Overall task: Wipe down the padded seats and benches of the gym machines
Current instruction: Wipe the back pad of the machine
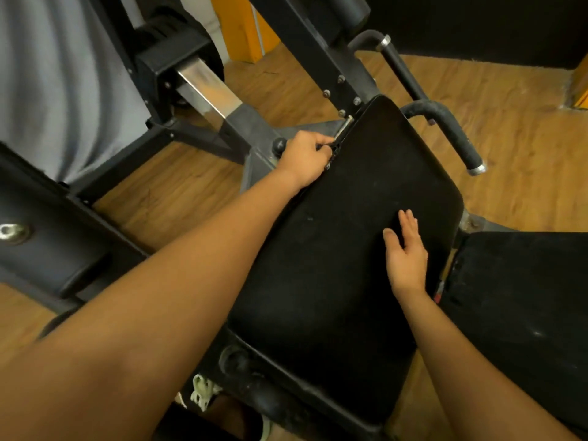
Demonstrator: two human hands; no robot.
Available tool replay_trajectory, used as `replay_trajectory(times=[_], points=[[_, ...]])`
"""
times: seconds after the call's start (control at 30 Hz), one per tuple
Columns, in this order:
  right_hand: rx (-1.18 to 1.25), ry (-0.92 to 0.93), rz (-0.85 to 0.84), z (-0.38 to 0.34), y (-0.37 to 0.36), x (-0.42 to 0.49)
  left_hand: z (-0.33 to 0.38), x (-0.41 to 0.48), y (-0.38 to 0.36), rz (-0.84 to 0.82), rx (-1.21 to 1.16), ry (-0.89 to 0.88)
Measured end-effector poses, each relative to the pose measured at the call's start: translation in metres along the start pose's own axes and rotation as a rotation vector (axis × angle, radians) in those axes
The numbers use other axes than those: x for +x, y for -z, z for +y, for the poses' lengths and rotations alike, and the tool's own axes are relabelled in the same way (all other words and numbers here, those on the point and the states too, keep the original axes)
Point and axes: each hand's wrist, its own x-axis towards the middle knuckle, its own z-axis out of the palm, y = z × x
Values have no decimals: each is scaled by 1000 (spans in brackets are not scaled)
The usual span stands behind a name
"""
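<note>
Black padding fills the middle of our view: the seat pad (334, 281) of a gym machine, dull and faintly speckled. Our left hand (305, 157) reaches to its far left edge, arm stretched long, fingers curled round the lower end of a chrome lever (344, 126) that sits against the pad's rim, just beside a round black knob (279, 144). Our right hand (406, 259) lies flat on the pad's right half, palm down, fingers straight and close together, thumb spread to the left, holding nothing.

A second black pad (525, 313) lies to the right, apart from the seat by a narrow gap. Two curved black handles (451, 132) with metal end caps rise beyond the seat. Underneath is a wooden floor (509, 106), warm brown. A polished steel rail (206, 87) runs into the black frame at upper left, beside a blurred grey surface (47, 74). A pale shoe (201, 393) shows below the seat.
</note>
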Motion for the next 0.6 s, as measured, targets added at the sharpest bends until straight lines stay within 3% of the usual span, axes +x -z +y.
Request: replay_trajectory(times=[0.13, 0.27, 0.37, 0.6], points=[[111, 92, 25, -24, -7, -39, -3, -34, 8, 7, 39, -5], [-151, 197, -92, -25, -34, -86, -12, -74, 21, 10, -4, 4], [-245, 211, -78, -21, -40, -87, -25, -84, 28, -8, -248, 99], [-286, 212, -83, -20, -39, -88, -11, -81, 31, -34, -164, 122]])
